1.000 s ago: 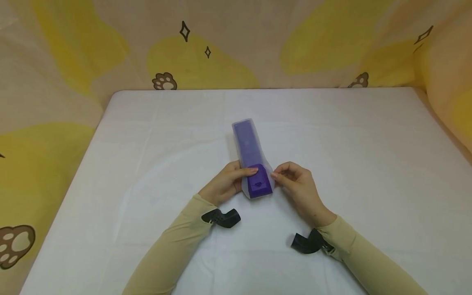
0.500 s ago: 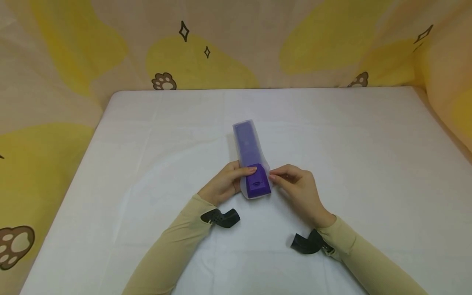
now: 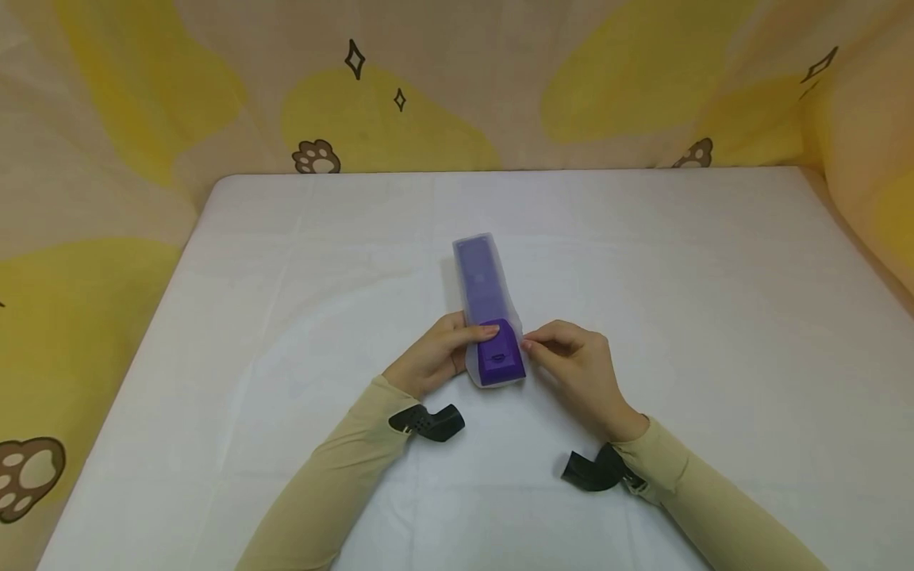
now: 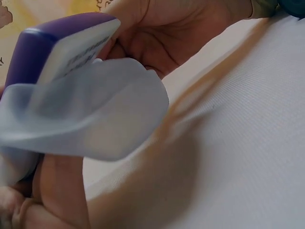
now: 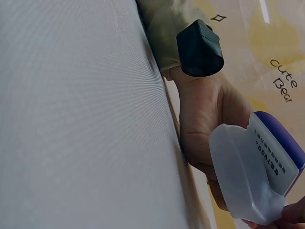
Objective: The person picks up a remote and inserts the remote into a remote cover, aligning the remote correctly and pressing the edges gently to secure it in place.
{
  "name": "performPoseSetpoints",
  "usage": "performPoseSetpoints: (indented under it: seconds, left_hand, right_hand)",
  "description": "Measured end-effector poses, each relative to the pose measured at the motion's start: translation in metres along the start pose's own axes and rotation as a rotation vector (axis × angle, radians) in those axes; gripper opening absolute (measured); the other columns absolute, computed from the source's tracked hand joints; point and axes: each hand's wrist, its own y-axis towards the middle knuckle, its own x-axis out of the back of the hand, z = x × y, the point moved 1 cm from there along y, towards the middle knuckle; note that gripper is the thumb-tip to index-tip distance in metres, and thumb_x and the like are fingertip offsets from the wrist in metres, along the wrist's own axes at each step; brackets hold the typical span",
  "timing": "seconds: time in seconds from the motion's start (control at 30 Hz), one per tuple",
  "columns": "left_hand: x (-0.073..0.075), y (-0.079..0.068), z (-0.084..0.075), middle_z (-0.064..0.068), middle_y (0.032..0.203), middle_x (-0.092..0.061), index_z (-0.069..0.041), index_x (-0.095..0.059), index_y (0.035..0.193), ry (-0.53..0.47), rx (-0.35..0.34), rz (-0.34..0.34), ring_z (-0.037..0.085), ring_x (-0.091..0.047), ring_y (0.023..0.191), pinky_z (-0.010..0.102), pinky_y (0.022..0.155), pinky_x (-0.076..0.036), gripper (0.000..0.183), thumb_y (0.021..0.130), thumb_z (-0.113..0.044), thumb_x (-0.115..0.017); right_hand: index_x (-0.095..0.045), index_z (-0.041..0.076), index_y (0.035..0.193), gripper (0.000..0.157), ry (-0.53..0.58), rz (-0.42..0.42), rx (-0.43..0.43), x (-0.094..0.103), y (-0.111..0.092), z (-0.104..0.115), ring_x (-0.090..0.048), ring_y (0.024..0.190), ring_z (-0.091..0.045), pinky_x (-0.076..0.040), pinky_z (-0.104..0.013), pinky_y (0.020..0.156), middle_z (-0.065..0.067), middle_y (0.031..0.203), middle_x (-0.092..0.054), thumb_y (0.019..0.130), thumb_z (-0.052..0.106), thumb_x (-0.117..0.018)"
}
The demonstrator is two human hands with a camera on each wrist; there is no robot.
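Observation:
A long purple-and-white remote control (image 3: 497, 361) lies in my left hand (image 3: 435, 349), purple side up, with a latch mark near its bare near end. Its far part is covered by a translucent soft sleeve (image 3: 480, 274). In the right wrist view, the loose end of the sleeve (image 5: 233, 167) hangs under the remote's white printed face (image 5: 274, 162). My left thumb presses on the purple back while the other fingers are tucked beneath. At the right edge of the sleeve, my right hand (image 3: 574, 361) pinches its rim between thumb and forefinger.
A white cloth-covered table (image 3: 343, 262) extends around both hands. Behind it hangs a yellow-and-cream patterned curtain (image 3: 457, 79). Black wrist mounts (image 3: 435, 423) stick out from both sleeves, close over the tabletop.
My right hand has shifted slightly left with the sleeve's edge, which now sits closer to the remote control. The left hand keeps its grip almost unmoved.

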Motion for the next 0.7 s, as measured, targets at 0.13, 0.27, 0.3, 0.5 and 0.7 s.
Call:
performPoseSetpoints:
  seconds: [0.13, 0.27, 0.3, 0.5, 0.7]
  left_hand:
    - [0.0001, -0.0005, 0.0001, 0.013, 0.115, -0.061, 0.009, -0.034, 0.136, 0.003, -0.004, 0.006, 0.022, -0.061, 0.104, 0.041, 0.094, -0.047, 0.046, 0.094, -0.004, -0.046]
    - [-0.0002, -0.001, -0.0003, 0.013, 0.115, -0.061, 0.009, -0.035, 0.136, 0.017, -0.006, 0.007, 0.022, -0.062, 0.104, 0.041, 0.094, -0.048, 0.046, 0.094, -0.005, -0.047]
    - [-0.0003, -0.001, -0.0004, 0.013, 0.114, -0.061, 0.009, -0.035, 0.136, 0.019, -0.008, 0.006, 0.022, -0.062, 0.103, 0.041, 0.094, -0.048, 0.046, 0.094, -0.005, -0.047]
    - [-0.0007, 0.0007, -0.0005, 0.008, 0.106, -0.064, 0.01, -0.037, 0.134, 0.03, -0.019, -0.022, 0.018, -0.065, 0.096, 0.036, 0.09, -0.051, 0.045, 0.093, -0.005, -0.048]
    - [-0.0006, 0.0014, -0.0025, 0.01, 0.11, -0.063, 0.009, -0.038, 0.133, 0.031, -0.053, -0.103, 0.018, -0.064, 0.097, 0.036, 0.09, -0.05, 0.043, 0.093, -0.003, -0.049]
  right_hand:
    - [-0.072, 0.0, 0.083, 0.006, -0.029, -0.015, -0.024, -0.0002, 0.0001, 0.0002, -0.057, 0.067, -0.006, -0.048, -0.015, 0.06, -0.006, 0.077, -0.069, 0.083, -0.004, -0.067]
    - [-0.072, 0.0, 0.083, 0.006, -0.021, -0.012, -0.067, 0.0003, 0.0003, -0.0003, -0.057, 0.067, -0.006, -0.048, -0.016, 0.06, -0.007, 0.076, -0.068, 0.084, -0.003, -0.067]
    - [-0.072, 0.0, 0.083, 0.007, -0.013, -0.01, -0.077, 0.0005, 0.0003, -0.0007, -0.057, 0.067, -0.007, -0.048, -0.016, 0.059, -0.007, 0.075, -0.068, 0.084, -0.003, -0.066]
    - [-0.071, -0.001, 0.085, 0.007, 0.051, -0.012, -0.107, 0.0014, 0.0009, -0.0021, -0.058, 0.067, -0.008, -0.047, -0.017, 0.059, -0.011, 0.076, -0.067, 0.087, 0.0, -0.064]
    - [-0.068, -0.005, 0.093, 0.01, 0.137, 0.007, -0.15, 0.0001, 0.0029, -0.0031, -0.06, 0.077, -0.01, -0.05, -0.019, 0.07, -0.012, 0.088, -0.067, 0.088, 0.004, -0.065]
